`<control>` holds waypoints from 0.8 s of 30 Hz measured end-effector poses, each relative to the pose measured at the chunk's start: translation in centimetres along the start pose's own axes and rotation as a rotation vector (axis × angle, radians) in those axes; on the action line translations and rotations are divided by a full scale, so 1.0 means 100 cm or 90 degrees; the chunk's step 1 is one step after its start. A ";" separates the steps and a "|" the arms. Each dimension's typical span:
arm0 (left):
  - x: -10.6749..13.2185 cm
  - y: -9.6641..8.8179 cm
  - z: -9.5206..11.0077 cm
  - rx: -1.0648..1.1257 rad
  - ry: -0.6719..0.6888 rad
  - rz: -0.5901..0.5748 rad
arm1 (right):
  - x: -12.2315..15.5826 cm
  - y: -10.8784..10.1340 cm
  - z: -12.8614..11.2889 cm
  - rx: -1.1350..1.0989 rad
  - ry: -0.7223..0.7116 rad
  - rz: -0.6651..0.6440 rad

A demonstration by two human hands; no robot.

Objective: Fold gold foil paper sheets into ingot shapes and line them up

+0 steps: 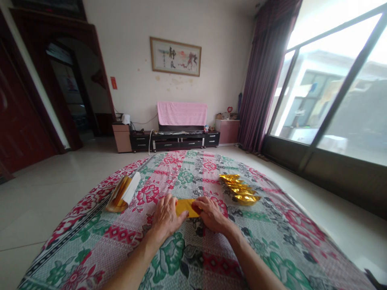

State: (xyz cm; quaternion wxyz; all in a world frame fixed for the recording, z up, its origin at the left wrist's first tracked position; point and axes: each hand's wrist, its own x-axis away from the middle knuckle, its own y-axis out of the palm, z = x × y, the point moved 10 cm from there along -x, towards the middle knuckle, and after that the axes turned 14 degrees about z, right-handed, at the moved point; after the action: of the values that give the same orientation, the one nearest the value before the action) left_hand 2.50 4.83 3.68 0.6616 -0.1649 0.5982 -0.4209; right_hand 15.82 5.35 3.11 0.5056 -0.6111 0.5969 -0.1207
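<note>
A flat, folded piece of gold paper (184, 208) lies between my hands, low over the flowered cloth. My left hand (167, 214) grips its left end, thumb along the near edge and fingers curled at the far side. At the other end, my right hand (211, 213) pinches the paper, and its fingers cover that corner. To the right stands a row of several shiny gold paper ingots (246, 198), close behind one another. On the left lies a loose stack of gold paper sheets (118, 197) with a white sheet (132, 189) along its side.
The flowered cloth (169, 257) covers a round-edged table. Beyond it are a low black TV cabinet (178, 143) and a pink cloth (182, 113) draped over something. A purple curtain (256, 80) and large window panes are at the right. A dark red door (24, 108) is at the left.
</note>
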 end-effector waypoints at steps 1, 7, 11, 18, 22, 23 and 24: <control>0.000 0.000 0.000 -0.002 0.002 0.003 | 0.000 0.000 -0.001 0.003 0.002 0.001; 0.000 -0.001 0.002 -0.006 0.014 0.017 | 0.005 -0.004 -0.003 0.081 -0.004 0.077; 0.001 -0.001 0.001 -0.005 0.015 0.028 | 0.006 -0.001 -0.003 0.091 -0.011 0.080; 0.000 0.004 -0.004 0.025 -0.003 0.011 | 0.007 -0.003 -0.004 0.076 -0.022 0.090; -0.003 0.009 -0.012 0.081 0.004 -0.032 | 0.007 -0.003 -0.005 0.071 -0.026 0.087; -0.004 0.011 -0.014 0.098 0.010 -0.052 | 0.007 -0.003 -0.005 0.070 -0.026 0.087; -0.003 0.014 -0.016 0.114 0.015 -0.074 | 0.007 -0.003 -0.005 0.068 -0.026 0.088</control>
State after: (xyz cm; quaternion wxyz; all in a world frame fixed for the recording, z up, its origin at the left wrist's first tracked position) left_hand 1.53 6.38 2.51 0.6410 -0.1349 0.5555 -0.5122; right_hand 15.86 4.42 3.26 0.5570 -0.5430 0.6196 -0.1049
